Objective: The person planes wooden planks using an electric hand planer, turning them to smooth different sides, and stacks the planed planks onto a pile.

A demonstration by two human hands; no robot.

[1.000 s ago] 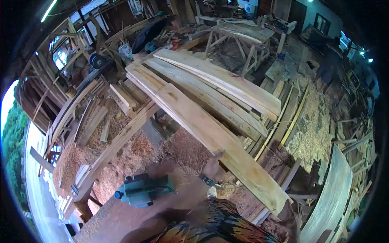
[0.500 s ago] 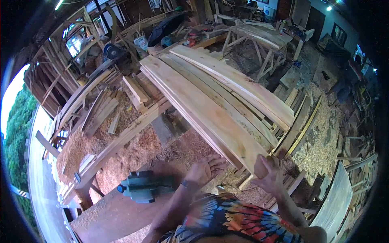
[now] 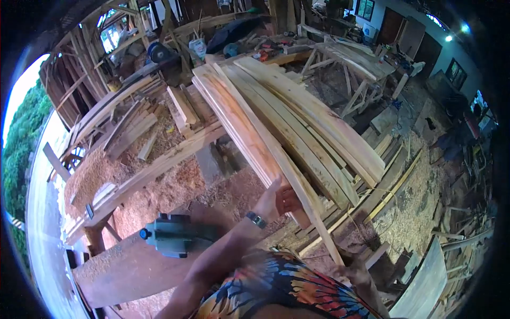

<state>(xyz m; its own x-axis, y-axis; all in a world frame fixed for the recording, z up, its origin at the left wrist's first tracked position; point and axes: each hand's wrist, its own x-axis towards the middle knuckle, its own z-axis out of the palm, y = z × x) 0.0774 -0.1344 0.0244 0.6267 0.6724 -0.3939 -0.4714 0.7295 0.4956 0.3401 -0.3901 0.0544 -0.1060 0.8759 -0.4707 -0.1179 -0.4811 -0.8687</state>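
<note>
Plank point(image 3: 322, 228) tilted on edge over the stacked boards point(image 3: 228, 109). Left hand point(image 3: 279, 199) part-open beside it; right hand point(image 3: 355, 272) at its near end, grip obscured. Step judged: plank handling; next move calls for steady two-handed support. Power planer point(image 3: 178, 236) lies to the left.

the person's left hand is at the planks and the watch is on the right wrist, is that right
The wrist is wrong: in the head view, the watch is on the left one. The left hand is indeed at the planks.
</note>
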